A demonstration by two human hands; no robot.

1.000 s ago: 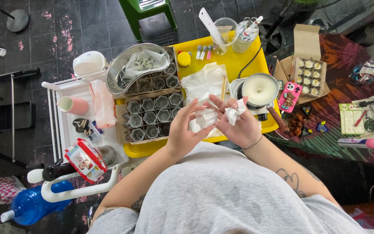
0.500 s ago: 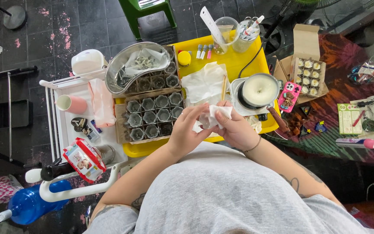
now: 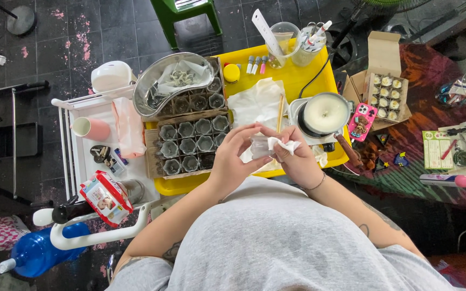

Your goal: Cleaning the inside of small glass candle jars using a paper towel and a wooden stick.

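My left hand [image 3: 232, 157] holds a small clear glass cup [image 3: 258, 145] by its side, just above the near edge of the yellow table [image 3: 297, 75]. Pressed against the cup's right side, my right hand [image 3: 299, 160] grips a crumpled white tissue [image 3: 282, 144]. Both hands meet over a sheet of white paper [image 3: 257, 102] lying on the table. Left of them sits a cardboard tray of several empty small glass cups [image 3: 190, 144].
A pot of white wax [image 3: 324, 114] and a pink phone [image 3: 362, 122] lie to the right. A metal bowl [image 3: 171, 86] rests on the back cups. An open box of filled cups [image 3: 386, 97], a white rack [image 3: 95, 156] and a blue bottle [image 3: 39, 250] surround the table.
The loose tissue, spread between both hands a second ago, is now bunched in my right hand against the cup. Both hands have drawn closer together.
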